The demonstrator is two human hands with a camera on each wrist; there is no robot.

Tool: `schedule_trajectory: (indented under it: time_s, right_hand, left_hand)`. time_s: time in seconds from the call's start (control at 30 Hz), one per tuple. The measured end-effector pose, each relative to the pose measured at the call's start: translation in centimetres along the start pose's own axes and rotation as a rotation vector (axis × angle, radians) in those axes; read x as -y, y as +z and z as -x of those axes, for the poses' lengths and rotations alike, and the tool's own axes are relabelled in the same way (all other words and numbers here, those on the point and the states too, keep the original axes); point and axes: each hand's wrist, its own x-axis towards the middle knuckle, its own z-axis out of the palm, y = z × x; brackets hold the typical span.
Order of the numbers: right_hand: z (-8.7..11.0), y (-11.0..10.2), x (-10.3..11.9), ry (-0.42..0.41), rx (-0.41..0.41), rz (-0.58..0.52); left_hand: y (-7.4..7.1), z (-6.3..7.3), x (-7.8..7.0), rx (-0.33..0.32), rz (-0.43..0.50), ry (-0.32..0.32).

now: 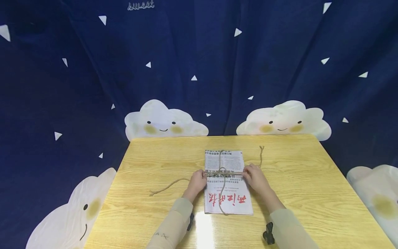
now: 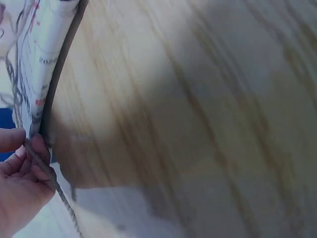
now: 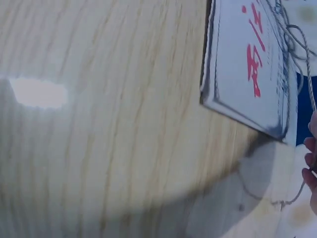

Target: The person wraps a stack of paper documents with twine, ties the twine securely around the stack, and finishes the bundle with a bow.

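A folded newspaper stack (image 1: 237,190) with large red characters lies flat on the table, brown twine (image 1: 223,186) crossing it lengthwise and sideways. Near the middle of the stack, the strands meet in a loop or knot. My left hand (image 1: 197,181) pinches the twine at the stack's left edge; the left wrist view shows the strand (image 2: 62,193) running out past the fingers. At the right edge, my right hand (image 1: 256,178) grips the other strand, mostly cut off in the right wrist view. Between the hands, the twine looks stretched across the paper.
The wooden table (image 1: 298,180) meets a dark blue curtain (image 1: 199,48) with clouds and white triangles at its back edge. One loose twine end (image 1: 166,187) trails left on the table, another twine end (image 1: 261,155) lies beyond the right hand.
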Motion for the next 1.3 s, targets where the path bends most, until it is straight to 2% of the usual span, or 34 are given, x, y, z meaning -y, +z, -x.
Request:
schedule_trajectory:
  time_s: [0.23, 0.33, 0.47, 0.6, 0.77, 0.93, 1.03, 1.2, 1.3]
  right_hand:
    - [1.9, -1.6, -1.9, 0.103, -0.009, 0.003]
    - [2.6, -2.0, -2.6, 0.148, 0.003, 0.021]
    - [3.2, -2.2, -3.2, 0.204, 0.021, 0.039]
    - [3.4, -2.1, -3.4, 0.245, 0.03, 0.047]
    - [3.7, -1.7, -3.6, 0.269, 0.002, 0.063]
    - [3.5, -1.9, -3.2, 0.305, 0.033, 0.071]
    - [2.9, -1.8, -2.6, 0.307, 0.052, 0.053]
    - [1.9, -0.4, -1.2, 0.227, 0.087, 0.006]
    - [1.5, 0.7, -0.5, 0.179, 0.095, 0.008]
  left_hand:
    - [-1.8, 0.1, 1.7, -0.057, 0.01, -0.02]
    - [-2.7, 0.2, 2.4, -0.05, 0.027, -0.052]
    - [-3.6, 0.3, 3.0, -0.05, 0.049, -0.061]
    - [-3.9, 0.3, 3.3, -0.062, 0.056, -0.083]
    - [-3.8, 0.4, 3.7, -0.054, 0.051, -0.115]
    - [-3.5, 0.2, 3.4, -0.082, -0.086, -0.039]
    - [-2.9, -0.1, 2.6, -0.1, -0.171, 0.036]
    - [-1.1, -0.4, 0.8, -0.041, -0.256, 0.178]
    - [0.0, -0.5, 0.0, -0.052, -0.363, 0.249]
